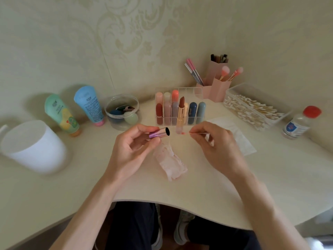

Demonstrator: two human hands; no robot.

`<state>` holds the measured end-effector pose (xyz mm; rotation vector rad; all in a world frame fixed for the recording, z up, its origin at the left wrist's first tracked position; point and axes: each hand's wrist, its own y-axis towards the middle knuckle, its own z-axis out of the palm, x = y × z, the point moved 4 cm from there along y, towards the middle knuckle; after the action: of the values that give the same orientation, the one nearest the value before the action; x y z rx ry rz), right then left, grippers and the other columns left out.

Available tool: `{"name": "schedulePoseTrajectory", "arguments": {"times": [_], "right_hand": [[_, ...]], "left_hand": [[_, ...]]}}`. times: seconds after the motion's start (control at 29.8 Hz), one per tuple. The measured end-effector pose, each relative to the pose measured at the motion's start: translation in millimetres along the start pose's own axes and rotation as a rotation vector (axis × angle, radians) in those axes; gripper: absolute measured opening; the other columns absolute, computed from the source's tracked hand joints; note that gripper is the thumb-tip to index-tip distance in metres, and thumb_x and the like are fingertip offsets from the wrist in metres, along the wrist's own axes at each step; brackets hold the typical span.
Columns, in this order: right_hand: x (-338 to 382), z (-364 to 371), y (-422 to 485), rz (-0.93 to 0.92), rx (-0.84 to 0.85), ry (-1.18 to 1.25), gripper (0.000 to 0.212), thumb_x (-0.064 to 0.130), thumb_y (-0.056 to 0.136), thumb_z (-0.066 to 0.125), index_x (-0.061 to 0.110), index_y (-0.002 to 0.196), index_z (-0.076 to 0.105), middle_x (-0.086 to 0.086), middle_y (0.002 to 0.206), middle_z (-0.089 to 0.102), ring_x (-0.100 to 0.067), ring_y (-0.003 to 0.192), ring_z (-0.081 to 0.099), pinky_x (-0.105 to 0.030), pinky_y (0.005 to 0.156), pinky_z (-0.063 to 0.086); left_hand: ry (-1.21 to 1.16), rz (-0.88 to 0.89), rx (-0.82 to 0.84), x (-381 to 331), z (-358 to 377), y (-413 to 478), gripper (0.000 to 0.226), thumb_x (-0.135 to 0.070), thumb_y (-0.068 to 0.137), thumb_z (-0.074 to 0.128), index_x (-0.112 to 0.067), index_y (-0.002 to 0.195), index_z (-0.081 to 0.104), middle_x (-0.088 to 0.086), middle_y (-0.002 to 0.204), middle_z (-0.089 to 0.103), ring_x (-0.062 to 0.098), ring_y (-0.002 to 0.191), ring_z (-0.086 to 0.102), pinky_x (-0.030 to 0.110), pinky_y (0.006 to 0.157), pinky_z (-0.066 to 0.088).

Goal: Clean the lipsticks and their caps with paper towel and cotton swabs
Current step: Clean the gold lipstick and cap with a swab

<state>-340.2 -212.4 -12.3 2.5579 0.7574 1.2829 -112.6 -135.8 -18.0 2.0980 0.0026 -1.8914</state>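
My left hand (132, 147) pinches a shiny purple-to-gold lipstick cap (159, 134) with its dark open mouth facing right. My right hand (216, 143) pinches a cotton swab (187, 133) whose pink-stained tip points left, a short gap from the cap's mouth. An uncapped lipstick (180, 113) with a brown-red bullet and gold tube stands upright on the table just behind the swab tip. A crumpled, pink-stained paper towel (170, 162) lies on the table below both hands. A clean folded paper towel (237, 136) lies partly under my right hand.
A clear organizer (178, 109) holds several capped lipsticks. An open box of cotton swabs (252, 109) and a red-capped bottle (301, 122) sit at right. Pink brush holders (216, 87) stand behind. At left are a white bin (34, 147), two tubes (61, 114) and a sponge jar (122, 111).
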Motion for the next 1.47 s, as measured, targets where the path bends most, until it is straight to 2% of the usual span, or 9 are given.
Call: {"name": "schedulePoseTrajectory", "arguments": {"times": [0.07, 0.2, 0.4, 0.5, 0.64, 0.77, 0.97, 1.27, 1.47], "right_hand": [[-15.9, -13.6, 2.7, 0.053, -0.082, -0.156, 0.006, 0.014, 0.095, 0.075, 0.019, 0.097, 0.077, 0.008, 0.092, 0.071, -0.002, 0.089, 0.057, -0.011, 0.074, 0.035], [-33.6, -31.1, 5.5, 0.191, -0.213, -0.353, 0.009, 0.015, 0.091, 0.080, 0.021, 0.096, 0.083, -0.002, 0.095, 0.070, -0.029, 0.099, 0.055, -0.022, 0.077, 0.025], [-41.1, -36.9, 5.3, 0.347, -0.160, -0.420, 0.015, 0.019, 0.097, 0.074, 0.021, 0.109, 0.082, -0.002, 0.103, 0.075, -0.026, 0.105, 0.050, -0.028, 0.075, 0.024], [-43.1, -34.7, 3.9, 0.350, -0.156, -0.415, 0.015, 0.019, 0.097, 0.073, 0.021, 0.109, 0.083, -0.003, 0.102, 0.076, -0.028, 0.105, 0.052, -0.034, 0.082, 0.035], [-44.0, -33.0, 3.8, 0.342, -0.157, -0.413, 0.015, 0.021, 0.097, 0.073, 0.019, 0.109, 0.082, -0.005, 0.100, 0.077, -0.030, 0.104, 0.053, -0.037, 0.084, 0.041], [-42.9, -32.5, 3.8, 0.348, -0.154, -0.422, 0.015, 0.022, 0.097, 0.073, 0.020, 0.109, 0.082, -0.002, 0.100, 0.077, -0.028, 0.103, 0.054, -0.034, 0.083, 0.040], [-38.4, -33.5, 4.5, 0.363, -0.158, -0.441, 0.016, 0.027, 0.098, 0.073, 0.023, 0.112, 0.080, 0.001, 0.102, 0.075, -0.024, 0.104, 0.054, -0.031, 0.080, 0.035], [-39.8, -31.5, 2.2, 0.375, -0.171, -0.465, 0.013, 0.026, 0.098, 0.071, 0.020, 0.104, 0.081, -0.003, 0.099, 0.075, -0.027, 0.101, 0.056, -0.032, 0.078, 0.036], [-34.6, -25.1, 3.0, 0.314, -0.225, -0.463, 0.020, 0.032, 0.096, 0.076, 0.019, 0.111, 0.078, -0.002, 0.101, 0.070, -0.025, 0.101, 0.058, -0.029, 0.078, 0.032]], "left_hand": [[-0.014, 0.002, 0.003, -3.4, 3.2, -1.1, 0.019, -0.003, 0.089, 0.075, -0.006, 0.108, 0.071, 0.002, 0.111, 0.079, 0.021, 0.106, 0.075, 0.030, 0.096, 0.058], [-0.027, 0.043, 0.059, -12.1, 12.4, 2.4, 0.021, -0.006, 0.094, 0.070, -0.003, 0.114, 0.067, 0.008, 0.109, 0.077, 0.025, 0.098, 0.076, 0.030, 0.092, 0.059], [0.062, 0.113, 0.192, -14.3, 28.8, 10.8, 0.039, -0.005, 0.104, 0.055, -0.014, 0.142, 0.057, 0.006, 0.107, 0.071, 0.018, 0.095, 0.069, 0.020, 0.086, 0.051], [0.104, 0.098, 0.221, -10.3, 32.0, 12.8, 0.028, -0.009, 0.106, 0.053, -0.014, 0.132, 0.064, 0.005, 0.102, 0.070, 0.012, 0.091, 0.066, 0.020, 0.085, 0.049], [0.035, 0.083, 0.211, -9.4, 33.2, 13.0, 0.021, -0.008, 0.104, 0.056, -0.010, 0.125, 0.057, 0.006, 0.112, 0.071, 0.025, 0.099, 0.069, 0.024, 0.088, 0.052], [0.012, 0.065, 0.206, -6.8, 32.6, 14.7, 0.020, -0.003, 0.103, 0.058, -0.002, 0.122, 0.052, 0.008, 0.112, 0.070, 0.033, 0.098, 0.066, 0.032, 0.092, 0.055], [-0.031, 0.041, 0.176, -4.1, 32.3, 15.1, 0.021, -0.002, 0.101, 0.060, -0.002, 0.121, 0.051, 0.013, 0.109, 0.068, 0.036, 0.098, 0.065, 0.034, 0.093, 0.056], [-0.080, 0.030, 0.124, -4.8, 31.2, 15.1, 0.023, -0.003, 0.099, 0.062, -0.001, 0.120, 0.052, 0.009, 0.103, 0.072, 0.020, 0.094, 0.067, 0.024, 0.087, 0.055], [-0.100, 0.024, 0.126, -1.5, 31.2, 17.4, 0.017, -0.006, 0.103, 0.058, -0.002, 0.117, 0.050, 0.009, 0.100, 0.068, 0.023, 0.088, 0.064, 0.030, 0.083, 0.054]]}}
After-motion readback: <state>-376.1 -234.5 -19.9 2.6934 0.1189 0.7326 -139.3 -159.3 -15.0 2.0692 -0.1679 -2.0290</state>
